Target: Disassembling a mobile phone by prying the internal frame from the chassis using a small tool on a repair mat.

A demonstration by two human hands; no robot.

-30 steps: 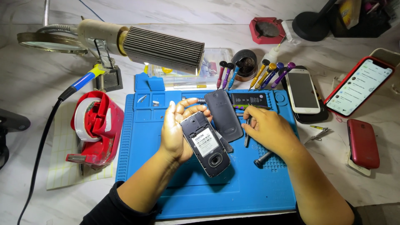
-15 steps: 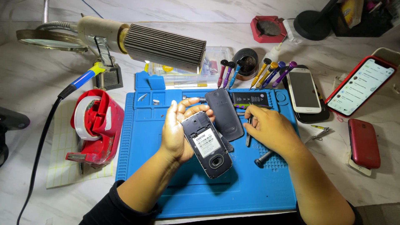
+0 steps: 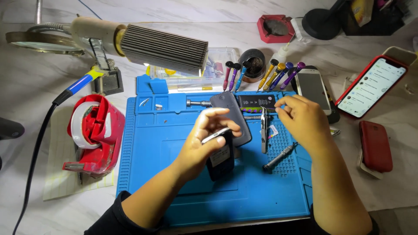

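Phone repair bench: blue mat (image 3: 174,191), screwdrivers (image 3: 261,76).
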